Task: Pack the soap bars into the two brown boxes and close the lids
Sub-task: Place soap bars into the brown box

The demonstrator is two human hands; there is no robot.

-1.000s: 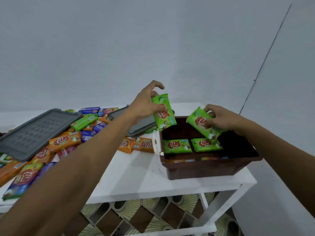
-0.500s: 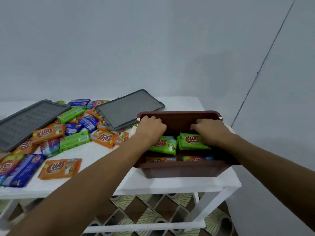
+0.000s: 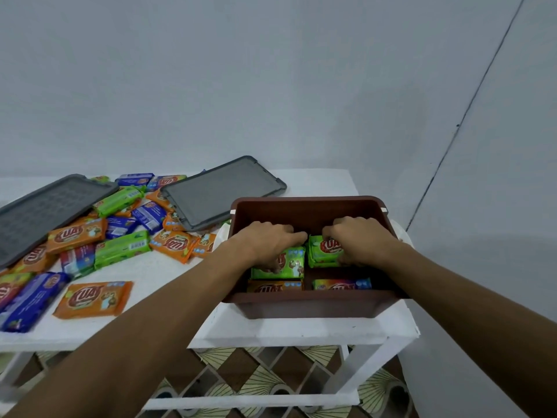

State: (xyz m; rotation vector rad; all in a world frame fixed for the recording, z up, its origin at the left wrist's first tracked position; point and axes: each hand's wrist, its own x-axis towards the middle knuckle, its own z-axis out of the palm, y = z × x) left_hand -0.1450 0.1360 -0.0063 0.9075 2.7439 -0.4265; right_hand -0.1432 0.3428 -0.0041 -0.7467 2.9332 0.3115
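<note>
- My forearms reach forward over the bench [image 3: 301, 330] into the brown box [image 3: 304, 306].
- My left hand [image 3: 265, 241] presses palm-down, grip curled on a green soap bar [image 3: 289, 265] lying flat, long axis left-right.
- My right hand [image 3: 358, 236] clasps another green bar [image 3: 324, 251] beside it.

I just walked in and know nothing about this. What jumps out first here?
Two bare hands, the left hand and the right hand, press green soap bars down inside a brown box at the table's right end. To the left lies a bright scatter of loose soap bars and two grey lids.
</note>
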